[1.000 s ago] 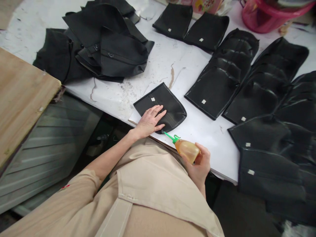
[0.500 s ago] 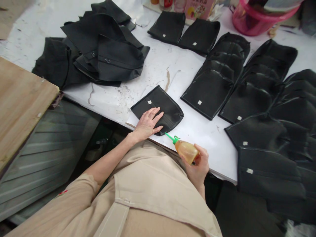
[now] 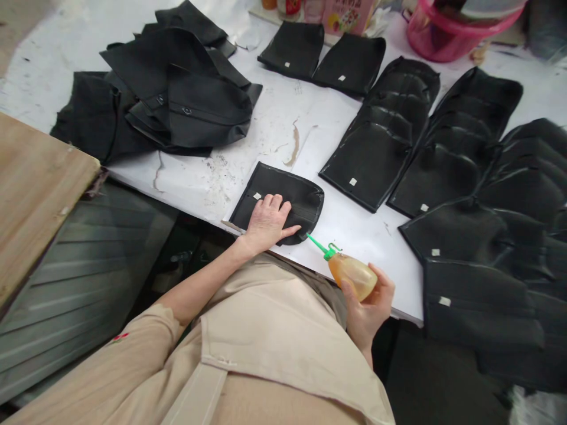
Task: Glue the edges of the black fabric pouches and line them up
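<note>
A black flat piece (image 3: 292, 188) with a small white tag lies at the near edge of the white table. On top of it rests my left hand (image 3: 267, 224), palm down, thumb held apart from the fingers. My right hand (image 3: 370, 304) is wrapped round a squeeze bottle (image 3: 353, 276) of amber liquid. The bottle's green nozzle points left, its tip at or very near the piece's lower right edge; whether they touch is unclear.
Black pieces (image 3: 212, 106) are heaped at the back left. Overlapping rows of tagged black pieces (image 3: 367, 162) cover the right side. A pink basket (image 3: 436, 44) and a pink box (image 3: 348, 16) stand at the back. A wooden board (image 3: 39, 189) juts in from the left.
The black piece has turned anticlockwise under my left hand. My right hand and the bottle have moved right and slightly down, the nozzle tip further along the piece's edge. The view has shifted slightly.
</note>
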The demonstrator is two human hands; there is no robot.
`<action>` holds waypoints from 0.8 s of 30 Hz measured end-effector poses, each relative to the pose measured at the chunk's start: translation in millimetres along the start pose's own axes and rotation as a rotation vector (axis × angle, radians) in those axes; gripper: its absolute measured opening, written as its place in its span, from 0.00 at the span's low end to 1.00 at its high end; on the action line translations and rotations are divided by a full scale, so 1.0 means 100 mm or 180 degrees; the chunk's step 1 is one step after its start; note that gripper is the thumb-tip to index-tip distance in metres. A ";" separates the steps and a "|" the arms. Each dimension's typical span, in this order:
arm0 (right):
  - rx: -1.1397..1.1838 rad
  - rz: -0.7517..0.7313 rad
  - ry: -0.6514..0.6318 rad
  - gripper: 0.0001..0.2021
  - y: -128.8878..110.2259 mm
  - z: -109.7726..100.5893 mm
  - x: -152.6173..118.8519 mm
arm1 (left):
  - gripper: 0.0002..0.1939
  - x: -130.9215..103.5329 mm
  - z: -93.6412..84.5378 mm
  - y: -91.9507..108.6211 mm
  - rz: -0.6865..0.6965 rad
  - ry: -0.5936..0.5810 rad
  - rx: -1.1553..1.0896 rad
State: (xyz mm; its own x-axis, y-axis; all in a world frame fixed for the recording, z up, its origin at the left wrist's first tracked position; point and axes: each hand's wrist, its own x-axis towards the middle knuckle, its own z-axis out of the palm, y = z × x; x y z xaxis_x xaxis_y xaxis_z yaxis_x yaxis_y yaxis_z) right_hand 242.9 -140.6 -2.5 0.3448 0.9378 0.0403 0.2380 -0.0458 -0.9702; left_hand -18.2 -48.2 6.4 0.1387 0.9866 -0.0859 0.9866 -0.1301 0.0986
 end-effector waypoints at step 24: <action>-0.0658 -0.1313 -0.0465 0.30 0.04 0.02 -0.11 | 0.45 -0.10 0.07 0.01 -0.0179 -0.0043 -0.0249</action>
State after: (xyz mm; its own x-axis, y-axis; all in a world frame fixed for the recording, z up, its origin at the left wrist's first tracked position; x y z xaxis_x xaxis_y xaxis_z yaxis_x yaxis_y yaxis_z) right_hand 238.0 -150.1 -7.7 0.0560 0.9300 0.3633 0.5085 0.2865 -0.8120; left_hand -17.6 -59.3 0.4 0.0850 0.9906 -0.1068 0.9831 -0.0660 0.1705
